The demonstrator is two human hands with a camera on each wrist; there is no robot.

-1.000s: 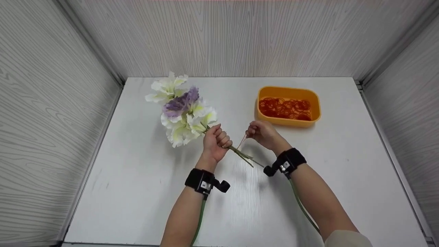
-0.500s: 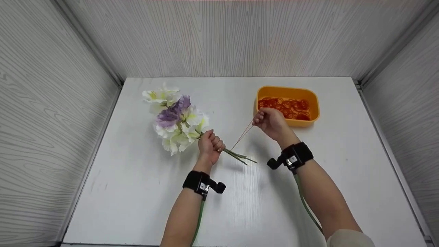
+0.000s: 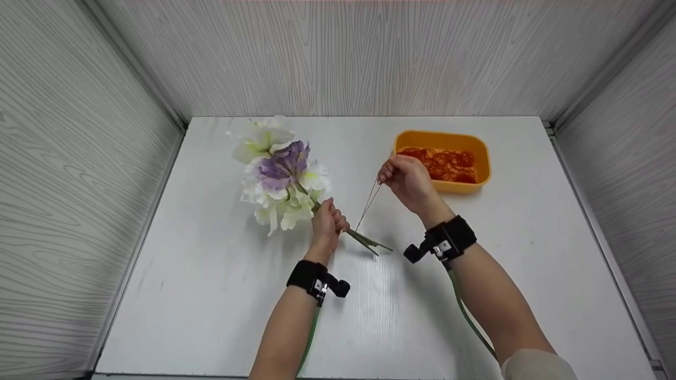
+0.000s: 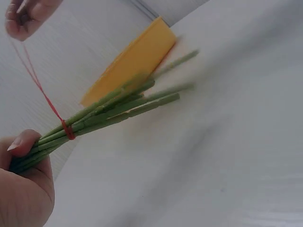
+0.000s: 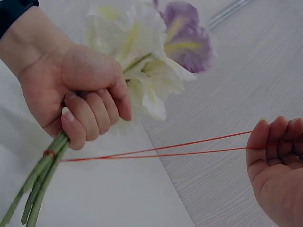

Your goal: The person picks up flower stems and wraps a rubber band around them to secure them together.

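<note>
My left hand (image 3: pixel 327 227) grips a bunch of white and purple flowers (image 3: pixel 285 168) around its green stems (image 4: pixel 111 111), blossoms pointing to the far left. Just beyond that fist, a red rubber band (image 4: pixel 67 129) is wrapped round the stems, whose cut ends spread apart. From there two strands run taut to my right hand (image 3: pixel 409 182), held up in front of the orange box. Its curled fingers (image 5: pixel 258 146) hold the far end of the stretched loop. Inside the left fist, part of the stems is hidden.
An orange box (image 3: pixel 459 187) with many red rubber bands (image 3: pixel 449 164) stands at the back right of the white table (image 3: pixel 200 295). Wood-grain panels (image 3: pixel 338 58) rise at the back and both sides. A cable trails from each wrist camera.
My right hand has moved up and away from the stems, drawing the rubber band out longer. Over the last half second it shifted slightly left, while the blossoms swung back right.
</note>
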